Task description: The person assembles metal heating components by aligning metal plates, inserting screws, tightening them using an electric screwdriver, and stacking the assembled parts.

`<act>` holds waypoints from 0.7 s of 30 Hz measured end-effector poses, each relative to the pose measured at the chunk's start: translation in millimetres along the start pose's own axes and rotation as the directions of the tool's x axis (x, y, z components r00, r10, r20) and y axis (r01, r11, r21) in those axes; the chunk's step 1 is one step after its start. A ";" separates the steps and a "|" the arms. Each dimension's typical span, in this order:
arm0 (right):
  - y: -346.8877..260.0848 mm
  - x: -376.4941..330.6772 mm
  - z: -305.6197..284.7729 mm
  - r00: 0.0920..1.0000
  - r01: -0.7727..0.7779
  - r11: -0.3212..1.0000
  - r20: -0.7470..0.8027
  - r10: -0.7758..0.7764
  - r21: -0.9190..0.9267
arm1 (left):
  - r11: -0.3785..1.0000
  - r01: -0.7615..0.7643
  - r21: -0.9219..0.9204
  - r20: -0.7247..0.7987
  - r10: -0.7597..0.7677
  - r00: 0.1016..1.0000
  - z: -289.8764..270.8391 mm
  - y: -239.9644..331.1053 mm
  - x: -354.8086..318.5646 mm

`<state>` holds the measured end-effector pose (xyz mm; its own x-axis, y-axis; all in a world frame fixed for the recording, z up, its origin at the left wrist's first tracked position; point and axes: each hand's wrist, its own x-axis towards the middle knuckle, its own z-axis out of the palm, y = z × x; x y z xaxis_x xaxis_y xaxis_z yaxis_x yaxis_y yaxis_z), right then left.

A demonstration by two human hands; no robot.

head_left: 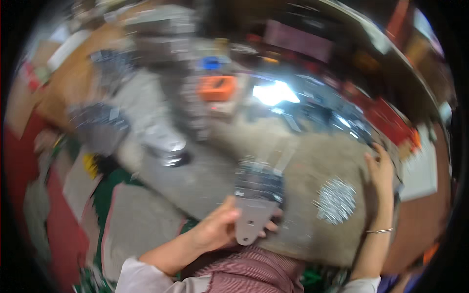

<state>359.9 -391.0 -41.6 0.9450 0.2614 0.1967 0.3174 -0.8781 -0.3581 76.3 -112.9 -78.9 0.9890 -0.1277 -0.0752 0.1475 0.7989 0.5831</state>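
A stack of flat grey metal plates (257, 195), tapered to a rounded tab with a small hole at its lower end, is sitting just below the middle of the view, at about six o'clock from centre, and the left hand (217, 228) is gripping it by that tab: the thumb is lying across the near face while the fingertips (271, 226) are curling round from behind, so the fingers are closing firmly on the metal. The upper end of the stack is fanning into glinting, blurred edges and is resting against a large tan sack-like bundle (312, 195) lying at about four o'clock. The right hand (381, 176) is lying at three o'clock of the stack, well apart from it, its fingers spreading open and pressing flat on the far edge of the bundle, gripping nothing; a thin bangle (379, 231) is circling that wrist. A round patch of shiny metal pieces (335, 200) is lying on the bundle between the two hands. At twelve o'clock an orange box (217, 88) is standing on the grey floor (195, 180), with a bright glare just beside it at one o'clock. At ten o'clock another person's grey trouser leg (146, 117) is showing, heavily blurred. A striped maroon cloth (249, 271) is covering the lap at six o'clock.
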 end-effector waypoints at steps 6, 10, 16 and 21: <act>61.7 79.4 68.3 0.994 -0.016 0.918 -0.108 -0.030 -0.397 | 0.706 -0.480 0.521 -0.243 0.662 0.709 -31.8 69.8 -90.4; 97.3 92.0 81.7 0.978 0.057 0.995 -0.198 -0.072 -0.082 | -0.074 -0.368 0.927 0.111 0.990 0.082 -75.8 160.7 -152.0; 128.9 86.7 57.1 0.972 -0.057 0.753 -0.134 0.191 0.656 | -0.199 0.163 0.966 0.189 0.979 0.074 -137.0 220.2 -189.3; 46.9 -31.1 46.6 0.858 0.344 0.850 -0.501 -0.113 0.399 | -0.151 0.190 0.970 0.135 0.986 0.094 -130.6 209.0 -178.5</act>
<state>349.1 -421.7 -107.1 0.7354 0.1222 0.6665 0.6268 -0.4965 -0.6005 -67.6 153.6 -49.3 0.2369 0.6968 0.6770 0.1520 -0.7148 0.6826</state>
